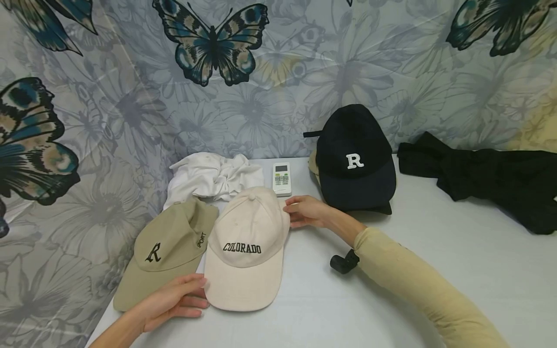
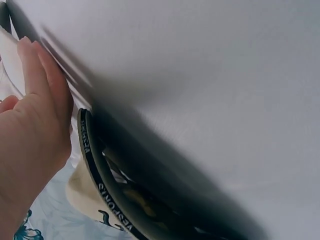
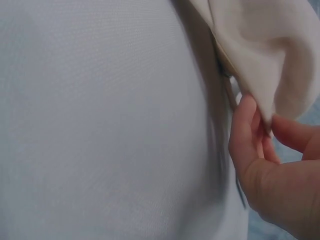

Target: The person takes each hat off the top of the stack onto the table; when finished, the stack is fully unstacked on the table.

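Note:
A cream cap (image 1: pixel 243 232) lettered COLORADO lies in the middle of the table, crown away and brim toward me. My right hand (image 1: pixel 308 212) is at the right edge of its crown. In the right wrist view, thumb and fingers pinch the cream cloth (image 3: pixel 255 55) at its edge. On the other side, my left hand (image 1: pixel 174 299) has its fairly straight fingers at the brim's left edge. An olive cap (image 1: pixel 167 246) marked R lies left of the cream cap, close against it; its striped inner band (image 2: pixel 102 180) shows below the left hand in the left wrist view.
Behind the cream cap are a bunched white cloth (image 1: pixel 213 176) and a white remote control (image 1: pixel 282 179). A black cap (image 1: pixel 354 159) with a white R sits over a tan one, right of the remote. Farther right lies black clothing (image 1: pixel 487 174). A small black object (image 1: pixel 344 262) is near the right sleeve.

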{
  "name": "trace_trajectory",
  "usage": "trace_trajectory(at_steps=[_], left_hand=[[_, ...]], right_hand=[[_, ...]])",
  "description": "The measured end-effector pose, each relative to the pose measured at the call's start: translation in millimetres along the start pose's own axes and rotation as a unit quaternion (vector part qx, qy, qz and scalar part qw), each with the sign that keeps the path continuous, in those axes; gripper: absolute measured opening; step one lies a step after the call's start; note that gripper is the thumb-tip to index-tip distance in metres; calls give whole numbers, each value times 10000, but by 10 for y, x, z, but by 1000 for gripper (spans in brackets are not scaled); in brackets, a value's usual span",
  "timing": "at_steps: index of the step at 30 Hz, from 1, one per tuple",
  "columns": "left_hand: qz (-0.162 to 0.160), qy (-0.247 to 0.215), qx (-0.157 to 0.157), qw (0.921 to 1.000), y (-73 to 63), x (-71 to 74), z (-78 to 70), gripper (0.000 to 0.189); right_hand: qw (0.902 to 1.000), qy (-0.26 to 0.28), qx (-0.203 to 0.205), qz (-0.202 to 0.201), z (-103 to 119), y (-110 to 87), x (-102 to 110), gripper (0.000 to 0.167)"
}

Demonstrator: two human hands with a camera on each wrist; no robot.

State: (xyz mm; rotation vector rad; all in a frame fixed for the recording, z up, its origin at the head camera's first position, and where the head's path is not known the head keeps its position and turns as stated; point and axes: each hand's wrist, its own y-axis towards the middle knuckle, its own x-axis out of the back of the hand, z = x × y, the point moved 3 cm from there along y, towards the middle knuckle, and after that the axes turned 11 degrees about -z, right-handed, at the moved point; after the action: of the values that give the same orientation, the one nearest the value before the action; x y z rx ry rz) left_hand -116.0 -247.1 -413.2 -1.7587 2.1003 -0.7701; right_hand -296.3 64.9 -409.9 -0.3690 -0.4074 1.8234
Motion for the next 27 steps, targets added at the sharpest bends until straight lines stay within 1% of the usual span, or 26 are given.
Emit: trace_trajectory(at_steps=[4, 9, 16, 20, 23, 25, 27], left_hand=[[-232, 339, -19, 9992, -4, 20, -23, 77], [-322, 631, -148, 9974, -16, 42, -73, 69], [-435, 719, -178, 9963, -32, 88, -77, 66], [-502, 796, -266, 9952, -39, 136, -101, 58], [-328, 706, -457, 9959, -59, 174, -183, 53], [-100, 509, -665, 9964, -76, 187, -275, 52], [187, 231, -922, 9953, -97, 185, -383, 52]], right_hand=[[10000, -21, 31, -11, 10, 17, -20, 32], [10000, -2, 54, 3, 18, 40, -42, 32], [10000, -70, 49, -30, 41, 73, -67, 31], [9999, -144, 19, -63, 48, 92, -76, 32], [9999, -130, 12, -71, 49, 105, -68, 33], [9999, -104, -4, -101, 50, 111, -54, 31], [9999, -87, -20, -111, 51, 109, -36, 29]])
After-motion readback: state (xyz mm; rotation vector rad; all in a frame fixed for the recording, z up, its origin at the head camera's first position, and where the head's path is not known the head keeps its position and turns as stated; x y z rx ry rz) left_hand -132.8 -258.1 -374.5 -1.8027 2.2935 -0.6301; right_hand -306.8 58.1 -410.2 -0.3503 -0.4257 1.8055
